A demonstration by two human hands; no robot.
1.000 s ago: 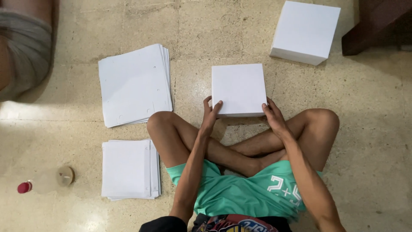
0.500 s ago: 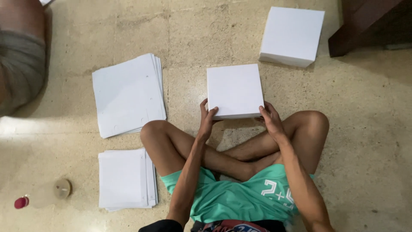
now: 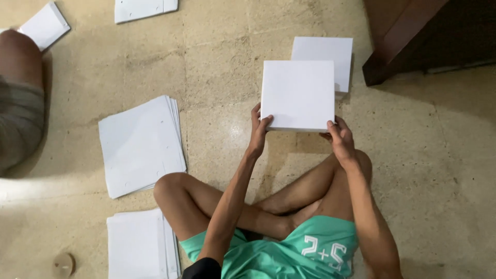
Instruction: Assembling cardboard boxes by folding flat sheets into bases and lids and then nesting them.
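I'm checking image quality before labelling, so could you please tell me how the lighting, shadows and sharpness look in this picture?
Head view: warm, dim light; a glare spot on the floor beside the left hand; the white box, held by both hands, the right hand too, casts a soft shadow below it; the dark furniture is underexposed; overall reasonably sharp.

Both arms reach forward over crossed bare legs; the left hand (image 3: 260, 130) grips with fingers curled and thumb on top; the right hand (image 3: 338, 138) clasps likewise, wrists nearly straight.
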